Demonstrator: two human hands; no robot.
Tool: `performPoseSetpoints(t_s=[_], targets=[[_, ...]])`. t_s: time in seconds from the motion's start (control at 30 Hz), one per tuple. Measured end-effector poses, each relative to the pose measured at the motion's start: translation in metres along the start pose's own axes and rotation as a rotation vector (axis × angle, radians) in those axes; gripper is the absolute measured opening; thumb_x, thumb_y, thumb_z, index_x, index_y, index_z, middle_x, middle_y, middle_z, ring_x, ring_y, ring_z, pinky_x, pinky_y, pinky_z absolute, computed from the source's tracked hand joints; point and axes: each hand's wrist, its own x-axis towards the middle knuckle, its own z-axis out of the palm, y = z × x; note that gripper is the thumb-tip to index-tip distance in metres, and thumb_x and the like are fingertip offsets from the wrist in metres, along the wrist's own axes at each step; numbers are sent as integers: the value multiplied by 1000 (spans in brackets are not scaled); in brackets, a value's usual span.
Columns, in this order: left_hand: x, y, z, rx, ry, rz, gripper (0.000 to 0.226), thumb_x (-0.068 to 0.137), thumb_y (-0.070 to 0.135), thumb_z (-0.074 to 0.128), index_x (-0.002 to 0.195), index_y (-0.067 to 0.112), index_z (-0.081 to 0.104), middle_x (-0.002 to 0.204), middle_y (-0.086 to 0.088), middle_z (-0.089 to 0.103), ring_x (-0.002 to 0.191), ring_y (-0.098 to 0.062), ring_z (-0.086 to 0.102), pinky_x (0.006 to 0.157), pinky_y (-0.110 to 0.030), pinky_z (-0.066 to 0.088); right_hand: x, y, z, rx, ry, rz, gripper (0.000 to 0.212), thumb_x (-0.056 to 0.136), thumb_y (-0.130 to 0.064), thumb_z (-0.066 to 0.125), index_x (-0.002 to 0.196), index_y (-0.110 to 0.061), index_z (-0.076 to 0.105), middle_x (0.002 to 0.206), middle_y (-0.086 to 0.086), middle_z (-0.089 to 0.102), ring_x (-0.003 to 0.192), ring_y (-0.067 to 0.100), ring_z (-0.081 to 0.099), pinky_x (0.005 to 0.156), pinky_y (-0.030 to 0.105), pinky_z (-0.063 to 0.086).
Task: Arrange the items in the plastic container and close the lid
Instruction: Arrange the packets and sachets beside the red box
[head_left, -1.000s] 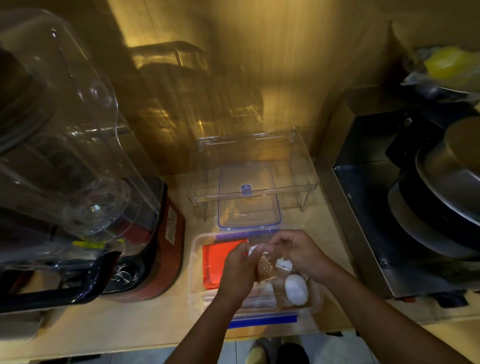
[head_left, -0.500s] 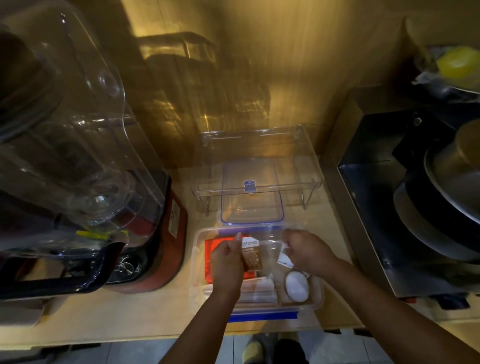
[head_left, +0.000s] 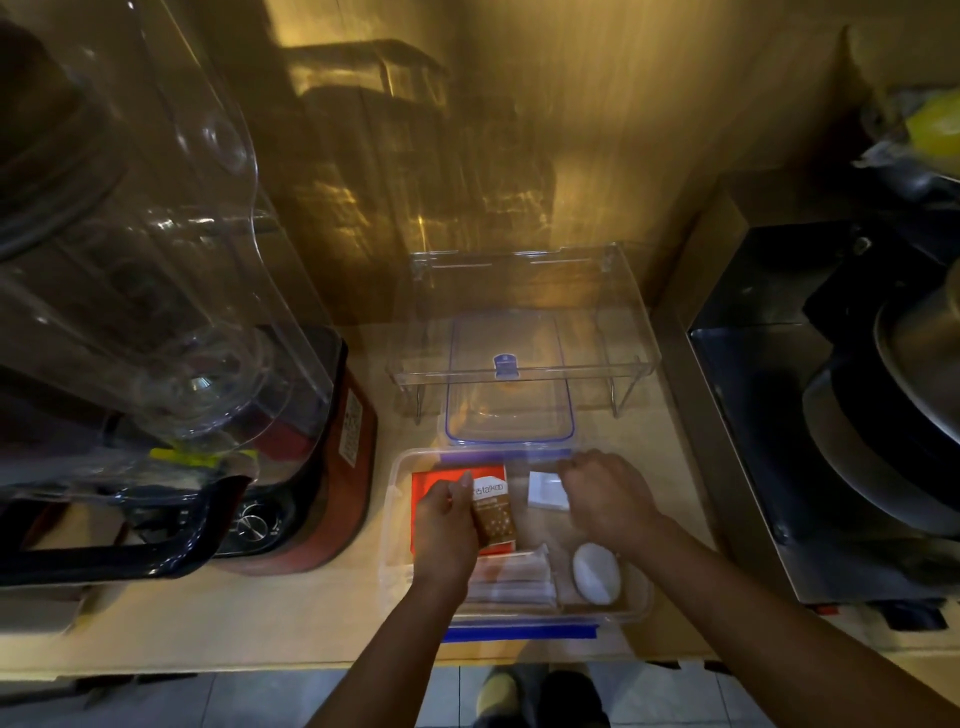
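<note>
Here the brown sachet (head_left: 493, 514) sits inside the open plastic container (head_left: 395, 525), in its far-left part, lying over a red packet (head_left: 434, 480) that is flat on the floor of the box. The sachet's long axis runs away from the person, its printed end toward the far wall and tipped slightly to the right. The left hand (head_left: 447, 530) is closed on the sachet's left edge, thumb on top and fingers curled beneath, so the sachet lies just to the right of that hand and touches it.

The right hand (head_left: 605, 499) is across the box on the far-right side, fingers bent down onto a small white packet (head_left: 545, 491); whether it pinches the packet or only presses on it cannot be told. Nearer the person, a bundle of clear-wrapped sticks (head_left: 511, 577) lies crosswise, and a white egg-shaped item (head_left: 596, 573) rests in the near-right corner.

The lid (head_left: 511, 384) is off and lies well beyond the container, under a clear plastic rack (head_left: 524, 312). It is straight ahead of both hands, with the right hand a little nearer. Judging by this, the sachet needs only to be laid flat by the left hand, after which reaching forward for the lid is the likely next move.
</note>
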Motion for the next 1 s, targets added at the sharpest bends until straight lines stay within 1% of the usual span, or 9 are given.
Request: performPoseSetpoints(t_s=[0.07,0.23,0.33,0.53,0.63,0.7,0.73,0.8,1.0], targets=[[0,0,1,18,-10,9,29,95,27,49,73,11,58,82,-13,66,88,-37,65,85,-58,52,0,1,2,-142,-45,-6,31,82,-7,52,111,-9,61,117,11,65,108,28,60,89,36,48],[0,0,5,41,-64,13,29,95,27,48,72,13,58,75,-8,65,77,-26,66,80,-53,54,6,-14,17,-170,-169,34,35,93,-5,38,126,0,49,131,17,54,121,33,52,94,43,46],[2,0,4,58,-97,22,28,96,27,47,76,10,58,79,-12,66,81,-32,67,81,-54,55,11,-15,23,-215,-243,72,37,96,-8,34,130,0,43,137,18,49,126,32,48,98,43,43],[6,3,-2,73,-106,28,26,96,26,48,80,7,58,86,-19,67,86,-37,66,84,-57,53,12,-7,4,-226,-353,53,43,90,-36,49,128,-15,50,131,6,56,117,24,56,90,38,47],[8,4,-2,63,-102,14,30,96,25,48,85,0,59,88,-22,67,87,-39,66,85,-56,52,17,10,-11,3,-313,76,58,82,-35,64,135,-31,42,139,1,51,123,22,51,93,33,45],[10,4,0,49,-94,-7,29,96,26,48,82,5,61,86,-16,68,87,-35,67,86,-54,53,19,18,-22,271,-184,87,24,81,-20,67,105,-24,64,120,8,63,108,23,60,83,27,47],[10,5,1,38,-89,-22,28,96,27,47,80,9,62,84,-12,69,86,-32,67,86,-52,53,19,20,-26,472,-126,75,10,79,-13,69,83,-20,63,101,9,66,93,22,62,74,24,47],[12,7,5,10,-87,-56,26,96,27,47,78,16,62,82,-8,69,84,-29,68,85,-48,54,14,22,-32,849,-37,27,28,75,1,71,61,-16,54,70,0,59,67,13,56,58,12,44],[16,6,11,-17,-142,-119,26,97,27,46,81,16,63,78,-4,70,74,-20,69,64,-31,55,-4,14,-32,1376,33,79,10,83,1,63,75,-3,60,69,19,61,42,8,58,37,16,42]])
